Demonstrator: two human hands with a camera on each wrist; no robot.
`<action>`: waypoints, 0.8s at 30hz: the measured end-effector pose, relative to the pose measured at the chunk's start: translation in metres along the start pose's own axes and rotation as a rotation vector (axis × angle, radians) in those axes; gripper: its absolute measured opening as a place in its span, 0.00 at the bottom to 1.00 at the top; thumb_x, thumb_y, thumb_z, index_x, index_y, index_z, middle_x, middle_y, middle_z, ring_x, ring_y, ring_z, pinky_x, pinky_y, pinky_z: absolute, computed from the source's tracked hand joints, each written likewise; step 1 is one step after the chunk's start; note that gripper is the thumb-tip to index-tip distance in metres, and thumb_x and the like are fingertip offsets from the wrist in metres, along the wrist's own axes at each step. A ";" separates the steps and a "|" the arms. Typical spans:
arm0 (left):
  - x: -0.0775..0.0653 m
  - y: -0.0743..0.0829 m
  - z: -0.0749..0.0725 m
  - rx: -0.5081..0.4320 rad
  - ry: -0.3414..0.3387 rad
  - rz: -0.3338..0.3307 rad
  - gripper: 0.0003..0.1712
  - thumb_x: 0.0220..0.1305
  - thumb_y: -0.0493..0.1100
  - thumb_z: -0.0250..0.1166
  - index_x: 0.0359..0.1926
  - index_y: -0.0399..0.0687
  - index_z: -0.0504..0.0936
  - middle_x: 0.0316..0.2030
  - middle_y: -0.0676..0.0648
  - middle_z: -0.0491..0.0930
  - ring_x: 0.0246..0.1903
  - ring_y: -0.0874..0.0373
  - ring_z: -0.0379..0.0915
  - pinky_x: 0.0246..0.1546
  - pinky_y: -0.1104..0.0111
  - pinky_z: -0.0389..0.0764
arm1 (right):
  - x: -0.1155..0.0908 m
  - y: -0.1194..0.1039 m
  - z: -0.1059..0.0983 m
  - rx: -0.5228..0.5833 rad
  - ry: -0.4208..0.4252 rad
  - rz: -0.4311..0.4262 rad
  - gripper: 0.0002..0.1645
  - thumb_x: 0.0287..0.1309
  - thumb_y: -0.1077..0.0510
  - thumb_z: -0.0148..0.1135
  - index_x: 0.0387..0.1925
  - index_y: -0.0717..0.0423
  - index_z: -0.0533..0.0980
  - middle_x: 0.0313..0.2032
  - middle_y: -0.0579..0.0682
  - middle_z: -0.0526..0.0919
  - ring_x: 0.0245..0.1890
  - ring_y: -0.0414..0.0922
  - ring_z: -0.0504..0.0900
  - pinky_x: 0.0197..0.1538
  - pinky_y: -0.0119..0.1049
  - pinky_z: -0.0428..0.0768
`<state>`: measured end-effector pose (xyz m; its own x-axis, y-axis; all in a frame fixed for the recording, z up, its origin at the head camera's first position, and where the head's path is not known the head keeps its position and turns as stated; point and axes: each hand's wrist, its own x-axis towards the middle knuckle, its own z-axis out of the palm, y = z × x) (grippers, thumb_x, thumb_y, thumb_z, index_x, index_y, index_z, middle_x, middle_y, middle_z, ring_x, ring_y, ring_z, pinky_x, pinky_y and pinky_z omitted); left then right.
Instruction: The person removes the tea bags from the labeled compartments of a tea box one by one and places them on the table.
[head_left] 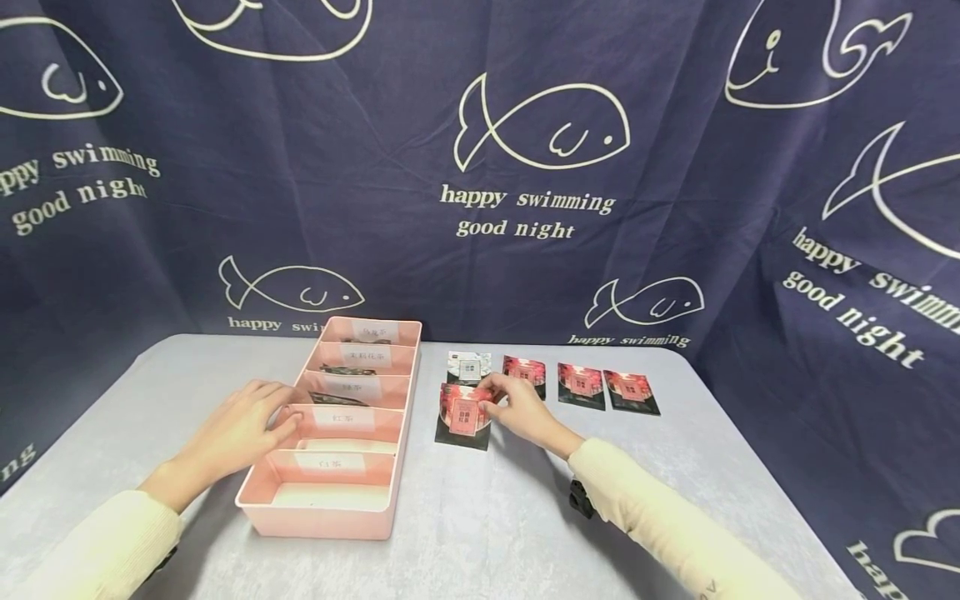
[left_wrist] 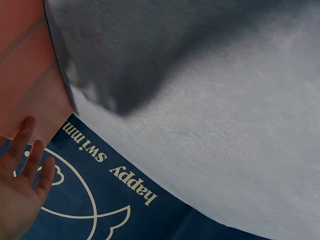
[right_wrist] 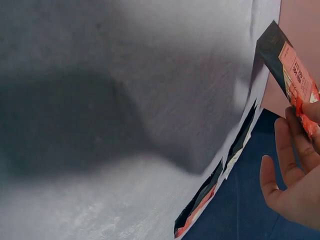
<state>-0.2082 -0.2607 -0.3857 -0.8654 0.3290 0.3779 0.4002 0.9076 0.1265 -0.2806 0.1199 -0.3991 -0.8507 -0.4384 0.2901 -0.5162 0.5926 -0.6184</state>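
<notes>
My right hand (head_left: 522, 408) pinches a red-and-black tea sachet (head_left: 462, 417) between thumb and fingers. In the right wrist view that tea sachet (right_wrist: 295, 70) is tilted above the table, its other fingers spread. My left hand (head_left: 243, 421) lies at the left rim of a long pink divided box (head_left: 322, 521), its thumb over a compartment. In the left wrist view the left hand's fingers (left_wrist: 32, 162) are loosely straight beside the pink box wall (left_wrist: 30, 75). Whether they touch the wall I cannot tell.
Behind the held sachet lies a white-and-dark sachet (head_left: 469, 367). Three more red sachets lie in a row to its right, the last one (head_left: 632, 392) farthest right. Labelled dividers split the box; dark sachets (head_left: 337, 400) stand in its rear compartments. A blue curtain (head_left: 525, 275) hangs behind the table.
</notes>
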 end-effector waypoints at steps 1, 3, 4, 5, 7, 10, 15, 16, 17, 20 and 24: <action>0.000 0.000 0.000 0.000 0.000 0.000 0.20 0.57 0.49 0.60 0.46 0.40 0.78 0.46 0.38 0.78 0.50 0.42 0.69 0.52 0.48 0.68 | 0.001 0.000 0.001 -0.007 0.002 0.003 0.10 0.48 0.65 0.64 0.36 0.54 0.77 0.29 0.46 0.81 0.30 0.38 0.78 0.45 0.44 0.75; 0.000 0.000 0.000 0.001 0.000 0.000 0.20 0.57 0.49 0.60 0.45 0.40 0.78 0.46 0.38 0.78 0.50 0.42 0.69 0.53 0.48 0.68 | 0.004 0.002 0.002 -0.024 0.003 0.008 0.11 0.48 0.64 0.64 0.36 0.53 0.77 0.28 0.45 0.81 0.29 0.37 0.77 0.46 0.43 0.74; 0.001 0.000 0.000 0.001 0.001 0.001 0.20 0.57 0.49 0.60 0.45 0.40 0.78 0.46 0.38 0.78 0.50 0.42 0.69 0.52 0.48 0.68 | 0.005 0.002 0.003 -0.034 0.004 0.008 0.11 0.48 0.64 0.64 0.36 0.53 0.78 0.28 0.45 0.81 0.29 0.37 0.78 0.45 0.41 0.74; 0.001 -0.001 0.000 0.001 0.002 0.001 0.20 0.57 0.49 0.60 0.45 0.39 0.78 0.46 0.38 0.78 0.50 0.42 0.69 0.52 0.48 0.68 | 0.007 0.003 0.004 -0.043 0.005 0.009 0.11 0.48 0.64 0.64 0.37 0.53 0.78 0.28 0.45 0.81 0.29 0.37 0.78 0.45 0.40 0.74; 0.001 -0.001 0.000 0.001 0.004 0.004 0.20 0.57 0.49 0.60 0.45 0.39 0.78 0.46 0.38 0.78 0.50 0.41 0.69 0.52 0.48 0.68 | 0.009 0.004 0.005 -0.058 -0.001 0.011 0.11 0.48 0.64 0.64 0.37 0.54 0.78 0.28 0.45 0.80 0.29 0.37 0.78 0.40 0.36 0.77; 0.002 -0.001 0.001 0.002 0.010 0.009 0.19 0.57 0.48 0.60 0.45 0.40 0.78 0.45 0.39 0.78 0.49 0.42 0.69 0.52 0.48 0.69 | 0.011 0.004 0.007 -0.085 -0.009 0.014 0.10 0.49 0.63 0.64 0.36 0.54 0.77 0.27 0.45 0.80 0.28 0.37 0.77 0.35 0.31 0.76; 0.001 -0.002 0.002 0.003 0.017 0.014 0.18 0.56 0.48 0.60 0.44 0.40 0.78 0.44 0.39 0.79 0.48 0.42 0.70 0.51 0.48 0.70 | 0.013 0.008 0.011 -0.167 -0.024 0.026 0.08 0.50 0.62 0.64 0.35 0.54 0.76 0.26 0.44 0.78 0.26 0.37 0.74 0.31 0.28 0.74; 0.001 -0.001 0.003 0.002 0.019 0.015 0.18 0.56 0.47 0.60 0.43 0.40 0.78 0.44 0.39 0.79 0.48 0.42 0.70 0.50 0.48 0.70 | 0.013 0.009 0.012 -0.184 -0.025 0.028 0.08 0.50 0.62 0.64 0.35 0.55 0.76 0.26 0.44 0.78 0.26 0.37 0.74 0.31 0.28 0.74; 0.001 -0.001 0.003 0.001 0.020 0.015 0.18 0.56 0.47 0.61 0.43 0.40 0.78 0.43 0.39 0.79 0.48 0.42 0.70 0.50 0.48 0.70 | 0.013 0.010 0.012 -0.201 -0.022 0.030 0.08 0.50 0.62 0.64 0.34 0.55 0.76 0.26 0.44 0.78 0.27 0.37 0.74 0.32 0.29 0.74; 0.000 -0.001 0.003 -0.004 0.022 0.014 0.17 0.56 0.47 0.61 0.42 0.40 0.78 0.43 0.40 0.79 0.48 0.42 0.70 0.50 0.48 0.70 | 0.012 0.012 0.013 -0.231 -0.008 0.028 0.08 0.49 0.62 0.64 0.34 0.56 0.76 0.28 0.47 0.80 0.29 0.41 0.77 0.35 0.33 0.76; 0.000 -0.001 0.002 -0.014 0.024 0.014 0.16 0.56 0.47 0.61 0.43 0.42 0.78 0.43 0.40 0.79 0.48 0.43 0.70 0.51 0.49 0.70 | 0.012 0.014 0.013 -0.269 0.013 0.036 0.10 0.48 0.61 0.65 0.35 0.56 0.77 0.31 0.49 0.80 0.32 0.43 0.77 0.39 0.39 0.75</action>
<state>-0.2092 -0.2607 -0.3879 -0.8525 0.3349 0.4013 0.4163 0.8993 0.1337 -0.2962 0.1143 -0.4134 -0.8694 -0.4060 0.2817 -0.4918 0.7667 -0.4127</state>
